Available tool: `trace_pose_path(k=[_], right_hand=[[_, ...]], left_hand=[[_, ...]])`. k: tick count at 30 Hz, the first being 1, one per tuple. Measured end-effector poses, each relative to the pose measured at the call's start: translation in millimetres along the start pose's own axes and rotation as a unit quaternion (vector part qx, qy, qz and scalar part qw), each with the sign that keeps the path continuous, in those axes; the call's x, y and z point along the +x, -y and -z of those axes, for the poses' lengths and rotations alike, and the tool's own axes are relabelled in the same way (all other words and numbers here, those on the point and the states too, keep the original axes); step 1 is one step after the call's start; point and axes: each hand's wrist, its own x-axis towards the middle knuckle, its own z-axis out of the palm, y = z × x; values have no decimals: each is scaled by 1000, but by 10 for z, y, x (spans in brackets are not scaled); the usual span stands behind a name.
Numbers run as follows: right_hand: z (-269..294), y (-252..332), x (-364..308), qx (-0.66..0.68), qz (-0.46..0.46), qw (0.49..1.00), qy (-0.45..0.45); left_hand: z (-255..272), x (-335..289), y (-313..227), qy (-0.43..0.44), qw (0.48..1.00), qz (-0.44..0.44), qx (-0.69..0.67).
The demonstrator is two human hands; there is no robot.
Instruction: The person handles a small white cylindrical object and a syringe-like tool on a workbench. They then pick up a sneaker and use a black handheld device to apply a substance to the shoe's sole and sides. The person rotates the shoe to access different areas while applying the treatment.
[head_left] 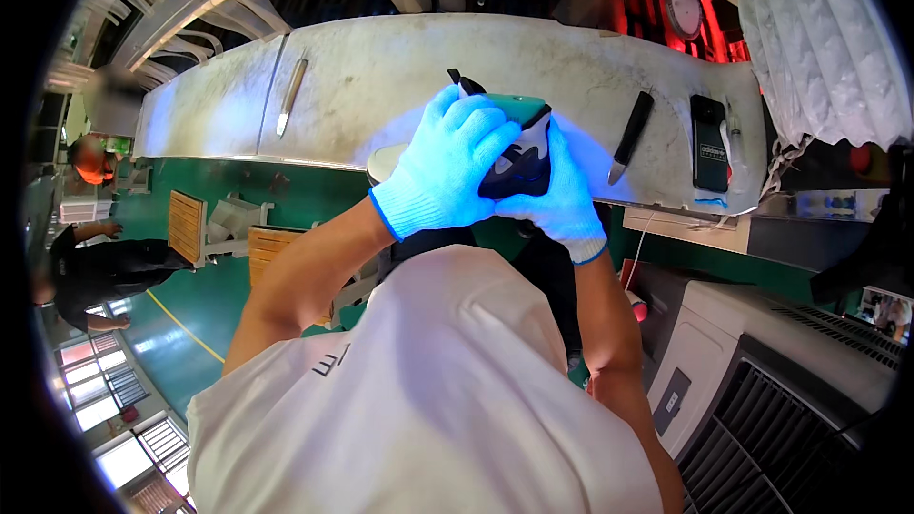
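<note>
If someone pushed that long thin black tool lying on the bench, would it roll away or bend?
The black tool looks flat-sided and lies flat on the bench, so it would probably slide rather than roll. It looks straight and rigid with a metal tip, so it likely would not bend. Being slim, it is probably light.

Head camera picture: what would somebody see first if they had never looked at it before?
First, the two bright blue gloves in the middle: the left hand and the right hand both wrap around a dark object with a green top. Behind them runs a long pale worktop with a black-handled knife and a black phone to the right.
</note>
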Motion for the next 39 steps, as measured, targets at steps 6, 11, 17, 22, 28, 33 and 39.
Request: trace_pose_path(k=[6,11,17,22,28,33,39], right_hand=[[-27,-208,35,30,26,998,-55],[33,-157,33,3,21,999,-28],[-19,-84,-21,-23,28,998,-43],[-7,-92,-24,-13,27,999,-20],[1,-116,-19,-8,18,1000,-20],[13,-96,-16,-28,7,999,-29],[108,31,-54,-90,-32,995,-14]], left_hand=[[7,-34,-39,12,1000,-7,28],[-55,-159,-98,-5,999,-13,45],[66,-470,-155,-7,977,212,-25],[93,-433,-229,37,956,286,-54],[67,-380,-219,17,943,323,-81],[108,-269,-245,-5,922,363,-136],[4,-344,-245,-20,942,328,-74]])
